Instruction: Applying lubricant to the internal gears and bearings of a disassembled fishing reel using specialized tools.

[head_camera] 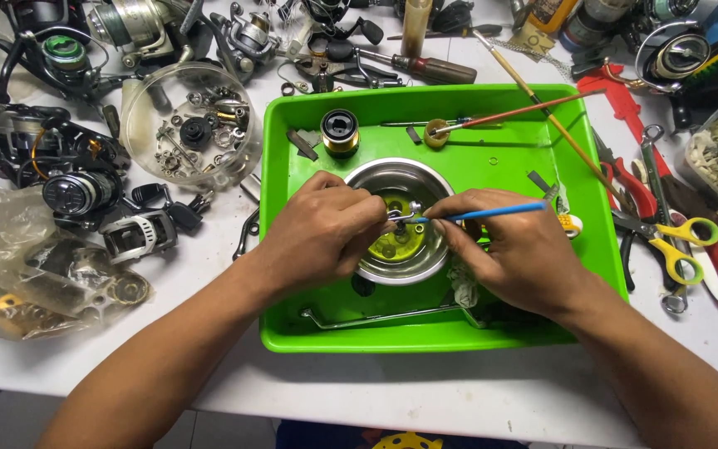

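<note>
Bowl [402, 274] sits in the tray's [292, 249] middle; spool [340, 133] at eleven o'clock, scissors [675, 241] out at three, dish [189, 125] of parts at ten.

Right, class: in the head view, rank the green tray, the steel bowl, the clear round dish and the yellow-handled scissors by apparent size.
1. green tray
2. clear round dish and steel bowl: look alike, unranked
3. yellow-handled scissors

Fishing-reel repair workbench: white table [425, 391] crowded with dismantled reels [76, 195], screwdriver [417, 66], pliers [625, 179], scissors [675, 241], dish of small parts [189, 125], green tray [280, 249].
</note>
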